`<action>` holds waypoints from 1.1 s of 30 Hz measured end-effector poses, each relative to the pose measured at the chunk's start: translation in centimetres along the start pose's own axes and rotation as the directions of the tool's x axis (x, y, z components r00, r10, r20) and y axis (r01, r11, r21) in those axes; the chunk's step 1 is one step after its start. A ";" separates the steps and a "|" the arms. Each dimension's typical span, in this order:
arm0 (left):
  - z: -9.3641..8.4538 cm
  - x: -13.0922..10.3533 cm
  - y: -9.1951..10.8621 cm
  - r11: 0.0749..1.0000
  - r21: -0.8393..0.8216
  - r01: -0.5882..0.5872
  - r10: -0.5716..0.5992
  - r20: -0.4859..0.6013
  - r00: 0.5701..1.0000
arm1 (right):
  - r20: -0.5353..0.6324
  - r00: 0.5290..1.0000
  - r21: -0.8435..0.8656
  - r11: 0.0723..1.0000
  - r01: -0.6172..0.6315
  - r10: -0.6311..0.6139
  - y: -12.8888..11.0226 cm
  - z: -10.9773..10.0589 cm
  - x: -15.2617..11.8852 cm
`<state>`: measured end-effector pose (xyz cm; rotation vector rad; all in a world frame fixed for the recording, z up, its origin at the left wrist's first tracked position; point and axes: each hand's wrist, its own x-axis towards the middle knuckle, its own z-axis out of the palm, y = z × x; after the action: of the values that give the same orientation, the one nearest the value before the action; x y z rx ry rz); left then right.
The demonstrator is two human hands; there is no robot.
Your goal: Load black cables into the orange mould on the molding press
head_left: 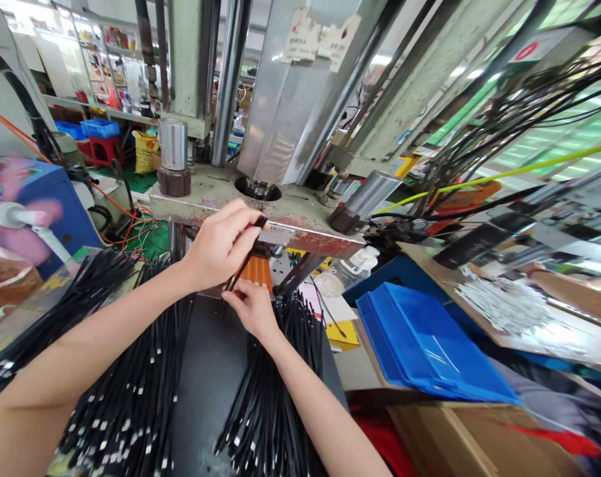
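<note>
My left hand point(223, 242) is raised in front of the press's worn metal plate point(315, 240), thumb and fingers pinched on the dark end of a black cable point(241, 266). Lower and slightly to the right, my right hand point(254, 308) pinches the same cable, which runs slanting between the two hands. An orange block point(256, 270) sits behind them under the plate. One bundle of black cables point(136, 377) with shiny metal ends lies below my left forearm. Another cable bundle point(270, 391) lies beneath my right wrist, on the dark tabletop point(208, 371).
Steel columns point(225, 86) of the press rise ahead. A blue plastic tray point(419, 338) stands to the right, with white strips point(503, 305) beyond it. A cardboard box point(444, 437) sits lower right. At left are a pink fan point(12, 215) and more black cables point(81, 291).
</note>
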<state>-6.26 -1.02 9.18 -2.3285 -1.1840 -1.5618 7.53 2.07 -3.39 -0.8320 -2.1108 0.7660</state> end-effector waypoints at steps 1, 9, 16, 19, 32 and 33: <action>-0.1 0.4 0.0 0.999 -0.008 -0.050 0.050 -0.014 0.999 | 0.008 1.000 -0.010 1.000 -0.016 0.017 0.7 0.1 0.9; 1.4 -4.8 -4.7 0.995 -0.078 0.067 -0.057 0.128 0.990 | -0.092 0.977 -0.019 0.981 -0.194 0.192 4.4 -0.1 8.4; 2.2 -12.3 -8.1 0.923 0.294 -0.247 -0.030 0.697 0.716 | -0.020 0.981 -0.008 0.981 -0.195 0.195 5.4 0.0 8.1; 2.2 -12.0 -7.8 0.911 0.345 -0.224 -0.087 0.694 0.715 | 0.041 0.984 -0.097 0.981 -0.170 0.175 5.4 -0.2 8.4; 7.4 -2.6 -13.8 0.822 0.551 0.141 -0.537 0.670 0.512 | 0.004 0.957 -0.447 0.857 -0.258 0.290 3.7 0.0 7.3; 7.7 -2.5 -13.9 0.817 0.557 0.150 -0.546 0.665 0.509 | -0.008 0.956 -0.451 0.852 -0.267 0.295 3.8 0.0 7.4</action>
<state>-9.95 10.91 -0.95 -2.5735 -2.0410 -0.0368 4.82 9.89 -3.16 -1.4070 -2.2871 0.4486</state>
